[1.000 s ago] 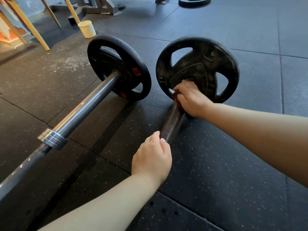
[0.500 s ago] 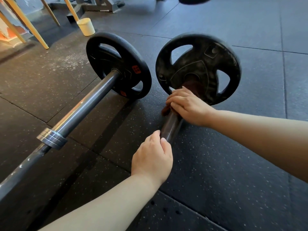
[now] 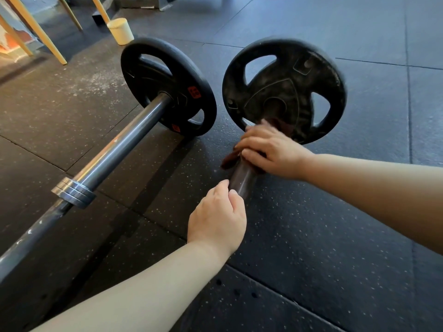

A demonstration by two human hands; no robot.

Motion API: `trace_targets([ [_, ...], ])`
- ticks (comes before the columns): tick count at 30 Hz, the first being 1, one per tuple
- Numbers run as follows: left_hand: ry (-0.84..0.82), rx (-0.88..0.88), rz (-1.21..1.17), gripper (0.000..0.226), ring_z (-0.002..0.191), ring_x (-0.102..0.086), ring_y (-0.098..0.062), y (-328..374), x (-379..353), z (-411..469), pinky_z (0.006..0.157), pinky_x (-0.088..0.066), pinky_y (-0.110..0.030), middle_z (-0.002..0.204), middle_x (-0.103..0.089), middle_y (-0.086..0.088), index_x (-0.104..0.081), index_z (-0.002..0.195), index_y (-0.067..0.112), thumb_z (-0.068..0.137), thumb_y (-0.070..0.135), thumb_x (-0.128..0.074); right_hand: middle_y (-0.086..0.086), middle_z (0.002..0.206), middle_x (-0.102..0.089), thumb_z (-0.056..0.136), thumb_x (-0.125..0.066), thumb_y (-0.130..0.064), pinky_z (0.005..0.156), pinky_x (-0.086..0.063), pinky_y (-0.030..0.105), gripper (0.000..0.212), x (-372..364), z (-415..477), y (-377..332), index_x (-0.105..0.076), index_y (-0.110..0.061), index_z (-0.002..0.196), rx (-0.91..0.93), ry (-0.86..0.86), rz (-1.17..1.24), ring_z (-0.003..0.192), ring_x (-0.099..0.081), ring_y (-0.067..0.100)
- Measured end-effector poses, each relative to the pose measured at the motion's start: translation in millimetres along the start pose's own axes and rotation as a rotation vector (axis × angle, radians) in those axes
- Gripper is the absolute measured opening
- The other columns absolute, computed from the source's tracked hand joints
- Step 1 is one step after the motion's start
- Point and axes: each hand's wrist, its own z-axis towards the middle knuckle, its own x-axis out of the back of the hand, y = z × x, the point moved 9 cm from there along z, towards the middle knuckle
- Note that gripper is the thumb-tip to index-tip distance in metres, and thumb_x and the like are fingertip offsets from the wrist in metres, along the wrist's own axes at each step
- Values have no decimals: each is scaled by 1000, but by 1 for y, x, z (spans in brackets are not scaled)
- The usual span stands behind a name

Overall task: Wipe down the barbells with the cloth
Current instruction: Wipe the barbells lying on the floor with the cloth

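Rubber gym floor [image 3: 335,236]; my right hand [image 3: 271,149] wraps the brown cloth [image 3: 230,159] round the barbell sleeve [image 3: 242,178], left hand [image 3: 217,219] gripping its end.

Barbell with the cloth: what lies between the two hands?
Head view: a bare stretch of bar lies between the left hand and the right hand holding the cloth.

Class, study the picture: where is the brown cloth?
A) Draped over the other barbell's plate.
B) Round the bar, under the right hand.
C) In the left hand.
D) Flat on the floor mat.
B: the right hand holds the cloth round the bar near its plate.
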Motion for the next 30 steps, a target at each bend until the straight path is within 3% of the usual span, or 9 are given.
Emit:
trace_targets([
  [2,-4,1,5,50,134,-49,-17,1,0,-1,108,-41,-34,153,-47,1,-37,155,22,109,37,-26,2,156,-39,106,-39,-47,127,-1,50,39,4,3,25,-60,-32,136,-249,79,34,155,-11,26],
  [4,-1,-4,1,50,134,-49,-17,2,1,-1,108,-41,-34,153,-48,1,-37,155,21,109,37,-26,2,157,-37,104,-36,-45,127,2,51,43,-5,-3,15,-61,-28,135,-349,129,85,156,-4,27],
  [8,7,-10,12,50,130,-51,-15,3,2,0,99,-39,-27,148,-51,0,-39,153,21,109,38,-25,0,140,-53,104,-36,-41,126,2,43,43,-24,-30,-53,-63,-22,132,-28,83,58,151,-25,25],
  [11,15,-5,-1,49,122,-54,-13,1,2,0,93,-39,-25,144,-54,1,-41,152,20,109,38,-25,0,139,-55,106,-35,-42,126,-4,37,45,-22,-30,-53,-61,-20,137,129,-25,-12,148,-32,24],
  [16,-4,18,-89,47,126,-54,-17,-1,2,2,102,-44,-31,146,-54,-1,-42,152,22,110,37,-27,2,145,-50,104,-31,-43,126,3,40,48,-13,-18,-23,-61,-23,135,-164,94,46,153,-19,25],
  [19,-19,38,-148,45,125,-55,-17,-7,3,4,106,-45,-32,141,-58,-1,-47,149,21,110,36,-30,0,141,-53,105,-38,-37,127,-4,44,41,-27,-33,-60,-63,-20,133,-60,107,77,151,-24,25],
  [23,-28,45,-209,41,121,-56,-17,-14,3,5,105,-43,-31,137,-62,0,-54,142,21,110,37,-34,0,141,-54,108,-37,-40,126,-16,42,43,-20,-33,-57,-58,-21,140,144,-34,-7,146,-34,23],
  [28,-62,75,-302,44,129,-53,-17,-17,2,9,113,-42,-35,141,-59,0,-52,146,20,108,39,-39,-1,138,-55,104,-37,-38,127,-4,45,42,-22,-26,-45,-64,-22,132,-136,97,105,149,-28,25],
  [30,-74,64,-314,44,124,-57,-17,-16,2,10,109,-45,-38,136,-63,-1,-55,143,18,108,41,-39,-1,136,-56,105,-37,-35,127,-2,41,40,-31,-33,-65,-64,-21,132,-57,84,101,148,-30,24],
])
